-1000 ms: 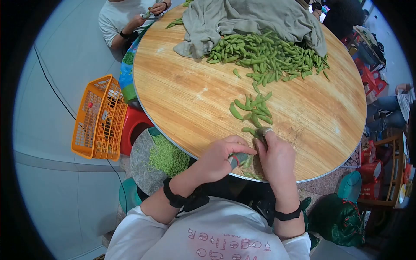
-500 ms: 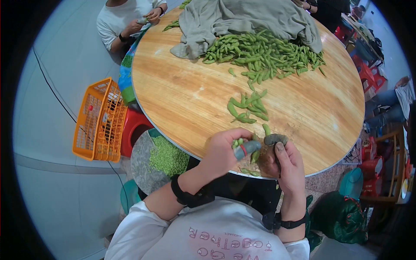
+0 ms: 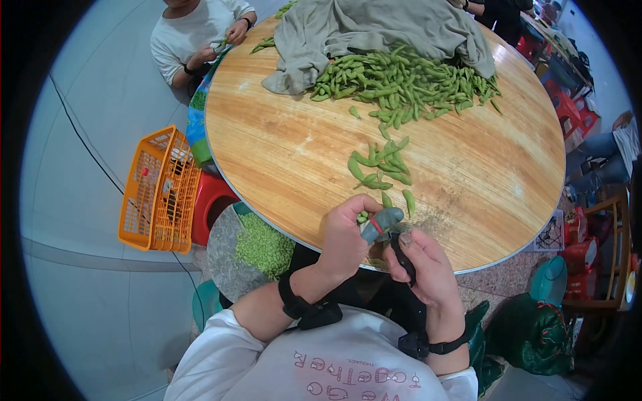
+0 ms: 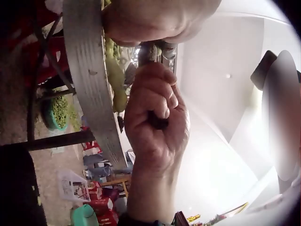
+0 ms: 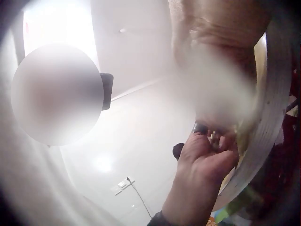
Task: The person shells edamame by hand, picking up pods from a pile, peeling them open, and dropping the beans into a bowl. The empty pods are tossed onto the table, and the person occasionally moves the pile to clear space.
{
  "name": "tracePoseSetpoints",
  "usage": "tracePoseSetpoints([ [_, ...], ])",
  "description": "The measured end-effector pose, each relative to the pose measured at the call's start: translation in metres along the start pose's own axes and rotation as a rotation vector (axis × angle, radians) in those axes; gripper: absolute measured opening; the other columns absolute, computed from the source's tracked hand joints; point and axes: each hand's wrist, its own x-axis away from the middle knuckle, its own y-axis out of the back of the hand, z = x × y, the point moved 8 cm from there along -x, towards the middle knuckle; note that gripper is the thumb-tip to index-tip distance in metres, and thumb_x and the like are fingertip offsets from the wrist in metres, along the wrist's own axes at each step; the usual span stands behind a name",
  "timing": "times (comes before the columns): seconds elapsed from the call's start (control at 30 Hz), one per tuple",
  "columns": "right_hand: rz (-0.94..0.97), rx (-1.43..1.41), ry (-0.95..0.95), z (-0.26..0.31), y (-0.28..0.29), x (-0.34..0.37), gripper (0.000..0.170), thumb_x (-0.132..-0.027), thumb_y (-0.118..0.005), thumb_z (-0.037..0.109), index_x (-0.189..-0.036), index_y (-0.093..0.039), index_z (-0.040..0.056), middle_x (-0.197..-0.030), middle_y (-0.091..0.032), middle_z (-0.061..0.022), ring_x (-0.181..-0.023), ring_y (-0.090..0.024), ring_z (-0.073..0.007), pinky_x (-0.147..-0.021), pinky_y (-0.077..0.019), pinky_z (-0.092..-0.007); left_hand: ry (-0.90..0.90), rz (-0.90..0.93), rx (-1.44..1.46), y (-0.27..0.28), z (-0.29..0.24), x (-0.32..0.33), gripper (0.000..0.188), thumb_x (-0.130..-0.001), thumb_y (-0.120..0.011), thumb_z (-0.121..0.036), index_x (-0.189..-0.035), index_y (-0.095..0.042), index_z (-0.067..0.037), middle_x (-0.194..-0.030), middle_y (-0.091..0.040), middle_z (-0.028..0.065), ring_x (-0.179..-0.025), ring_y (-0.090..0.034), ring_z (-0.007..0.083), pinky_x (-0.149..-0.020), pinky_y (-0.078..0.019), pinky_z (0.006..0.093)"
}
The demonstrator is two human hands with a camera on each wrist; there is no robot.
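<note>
Over the table's near edge, my left hand [image 3: 344, 237] has a grey finger cover [image 3: 384, 220] with a red band. Its fingers curl round some shelled green soybeans [image 3: 362, 217], which also show in the right wrist view inside the curled left hand [image 5: 202, 153]. Close beside it, my right hand [image 3: 424, 264] grips a small black-handled tool [image 3: 403, 259], its tip end toward the left fingers. The left wrist view shows the right hand [image 4: 157, 113] with curled fingers and a dark handle in the palm. One soybean pod [image 3: 409, 202] lies just beyond the hands.
A small group of pods [image 3: 381, 164] lies mid-table, with a large pod pile [image 3: 408, 87] behind, partly under a grey cloth [image 3: 381, 30]. Left below the rim stands a container of shelled beans [image 3: 264, 247]. An orange basket [image 3: 157, 194] and another person [image 3: 200, 40] are leftward.
The right hand first came off the table surface, away from the left, then back beside it, its black handle now showing. The left hand turned upward, showing beans. A pod near the right fingers now lies apart.
</note>
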Motion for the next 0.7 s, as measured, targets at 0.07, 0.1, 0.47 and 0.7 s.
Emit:
tracePoseSetpoints([
  [0.07, 0.003, -0.015, -0.02, -0.002, 0.0, -0.002, 0.021, -0.095, -0.039, 0.019, -0.087, -0.049, 0.0027, -0.066, -0.048, -0.0006, -0.053, -0.038, -0.005, -0.047, -0.03, -0.0183, -0.031, -0.007, -0.045, 0.003, 0.003, 0.0, 0.008, -0.077, -0.063, 0.0, -0.078, -0.055, -0.004, -0.07, -0.053, -0.0016, -0.065, -0.048, 0.0042, -0.058, -0.0399, 0.0195],
  [0.1, 0.011, 0.001, -0.015, -0.002, 0.0, -0.003, 0.021, -0.095, -0.039, 0.019, -0.087, -0.049, 0.0027, -0.066, -0.048, -0.0006, -0.053, -0.037, -0.0049, -0.046, -0.0296, -0.0182, -0.063, -0.013, -0.088, 0.004, 0.002, 0.0, 0.008, -0.075, -0.062, 0.002, -0.08, -0.056, -0.002, -0.07, -0.055, -0.0009, -0.066, -0.049, 0.005, -0.059, -0.0425, 0.0209],
  [0.47, -0.033, -0.031, -0.003, -0.007, 0.003, -0.005, 0.015, -0.094, -0.04, 0.013, -0.09, -0.05, 0.0023, -0.066, -0.048, 0.0, -0.05, -0.036, -0.0036, -0.043, -0.0272, -0.0172, 0.057, 0.083, -0.08, -0.006, -0.006, 0.005, 0.008, -0.081, -0.061, -0.008, -0.079, -0.054, -0.004, -0.072, -0.053, -0.0013, -0.067, -0.047, 0.0043, -0.056, -0.0382, 0.0192],
  [0.7, -0.003, -0.272, -0.113, -0.001, 0.005, 0.0, 0.016, -0.093, -0.042, 0.013, -0.091, -0.051, 0.0015, -0.065, -0.048, -0.0016, -0.047, -0.035, -0.0031, -0.041, -0.0262, -0.0161, 0.382, 0.305, 0.594, -0.019, 0.015, 0.007, 0.017, -0.085, -0.058, -0.02, -0.087, -0.054, -0.004, -0.076, -0.056, -0.0003, -0.063, -0.05, 0.0054, -0.053, -0.0375, 0.0172],
])
